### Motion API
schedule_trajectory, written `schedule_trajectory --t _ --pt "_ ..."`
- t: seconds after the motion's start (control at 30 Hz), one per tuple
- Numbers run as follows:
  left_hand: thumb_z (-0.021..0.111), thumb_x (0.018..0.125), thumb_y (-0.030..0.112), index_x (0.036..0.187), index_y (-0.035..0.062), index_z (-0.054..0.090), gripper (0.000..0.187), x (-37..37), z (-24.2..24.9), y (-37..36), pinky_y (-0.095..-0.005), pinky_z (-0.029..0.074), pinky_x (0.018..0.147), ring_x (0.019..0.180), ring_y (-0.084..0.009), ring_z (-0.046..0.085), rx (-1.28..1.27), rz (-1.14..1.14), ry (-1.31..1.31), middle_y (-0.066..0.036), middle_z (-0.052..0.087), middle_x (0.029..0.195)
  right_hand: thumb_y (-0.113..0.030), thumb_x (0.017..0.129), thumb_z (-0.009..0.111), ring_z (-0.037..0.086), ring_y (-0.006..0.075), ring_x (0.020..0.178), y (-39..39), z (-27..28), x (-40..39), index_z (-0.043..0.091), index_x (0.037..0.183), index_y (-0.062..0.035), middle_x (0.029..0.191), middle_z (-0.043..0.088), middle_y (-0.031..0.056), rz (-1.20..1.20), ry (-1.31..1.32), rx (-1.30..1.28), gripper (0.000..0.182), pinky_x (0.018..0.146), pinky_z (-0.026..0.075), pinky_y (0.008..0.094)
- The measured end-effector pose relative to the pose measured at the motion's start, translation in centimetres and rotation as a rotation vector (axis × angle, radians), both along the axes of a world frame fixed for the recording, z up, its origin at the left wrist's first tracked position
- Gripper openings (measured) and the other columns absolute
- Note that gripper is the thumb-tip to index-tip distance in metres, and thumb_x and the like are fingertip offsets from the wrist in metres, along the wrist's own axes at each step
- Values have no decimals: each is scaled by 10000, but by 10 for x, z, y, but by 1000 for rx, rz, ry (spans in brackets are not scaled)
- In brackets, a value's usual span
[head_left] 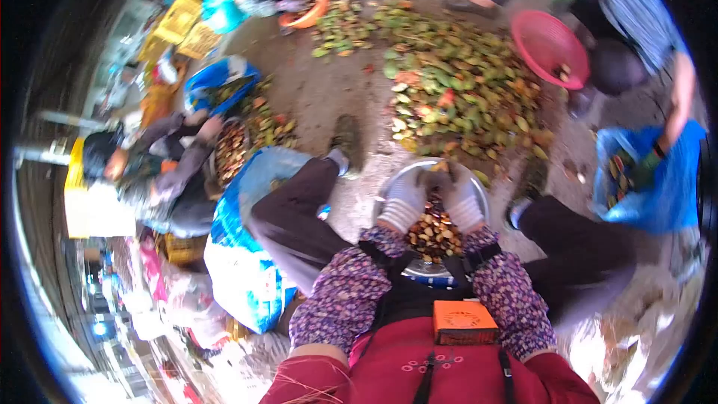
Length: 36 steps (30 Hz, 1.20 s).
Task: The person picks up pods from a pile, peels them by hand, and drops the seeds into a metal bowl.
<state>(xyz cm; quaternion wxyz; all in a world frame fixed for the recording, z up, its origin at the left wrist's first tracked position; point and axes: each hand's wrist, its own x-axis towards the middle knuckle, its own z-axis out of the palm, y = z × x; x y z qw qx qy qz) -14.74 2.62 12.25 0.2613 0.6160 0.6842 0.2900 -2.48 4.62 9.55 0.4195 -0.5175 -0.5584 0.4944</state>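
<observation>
Both my hands wear pale knitted gloves and meet over a metal bowl (383, 196) between my legs. My left hand (405, 200) is closed, fingertips turned inward near the bowl's far rim. Close against it, my right hand (462, 198) is closed too. The fingertips look brown and blurred, so whatever they pinch cannot be made out. Below the hands, brown and cream nut-like pieces (434, 236) fill the middle of the bowl.
A wide pile of green, yellow and brown pods (464, 93) covers the ground ahead. Blue plastic bags stand left (250, 254) and right (651, 179). A pink basket (550, 49) sits at the upper right. Other people work left, right and ahead.
</observation>
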Motion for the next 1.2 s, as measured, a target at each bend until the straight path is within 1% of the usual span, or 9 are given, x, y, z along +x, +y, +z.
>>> schedule_trajectory --t 0.3,0.47,0.63,0.7,0.73,0.83,0.9,0.97,1.2 --pt "662 800 316 873 1 645 324 -59 156 11 -336 488 609 642 -218 629 127 189 -71 -176 634 716 -312 865 593 391 92 370 8 40 11 537 1057 -8 543 449 7 257 865 -444 364 322 280 231" --pt "582 823 309 803 -30 637 345 -183 186 3 -355 445 589 610 -251 600 89 440 146 -194 610 666 -164 855 593 511 113 566 12 -20 9 604 1008 -1 764 610 70 274 269 -495 224 511 417 246" --pt "528 791 560 938 10 664 585 -338 70 -44 -466 458 787 922 -393 592 -612 574 862 -249 615 953 -194 837 597 617 164 755 -1 -85 15 591 1101 21 917 641 118 608 -224 -133 341 653 500 302" --pt "518 797 555 943 -5 647 593 -330 82 -40 -467 441 825 979 -402 565 -471 631 922 -293 579 1008 -198 842 588 622 207 747 1 -90 20 584 1126 14 944 645 135 577 -311 -258 354 710 494 320" --pt "508 805 544 930 4 645 570 -318 108 -25 -489 440 801 946 -421 566 -380 530 863 -307 578 968 -262 830 598 530 289 1101 7 -112 17 607 1097 -40 1189 555 198 489 -281 -499 348 896 441 356" --pt "475 877 273 978 21 625 311 -267 190 39 -429 479 669 773 -399 600 112 93 822 -259 608 816 -194 850 573 601 299 959 15 -63 17 595 1042 38 1012 634 195 215 -281 -380 302 839 455 347" --pt "459 879 153 1030 -56 577 284 -191 250 77 -284 472 630 712 -183 609 181 -84 409 -137 626 778 -171 852 564 610 299 930 17 -58 17 592 1033 47 978 642 193 157 -219 -372 285 823 457 342" --pt "471 886 178 1064 -58 563 310 -137 275 110 -252 475 687 783 -160 605 29 -140 194 -109 639 855 -128 853 548 616 304 900 22 -50 15 592 1004 57 958 645 200 63 -135 -373 244 792 460 337" --pt "540 853 271 1047 -14 594 349 -83 111 238 -332 498 737 809 -253 620 -602 -537 647 -171 638 986 -144 861 529 618 284 895 32 -62 18 595 1039 37 981 645 183 -14 -171 -394 262 794 457 330"
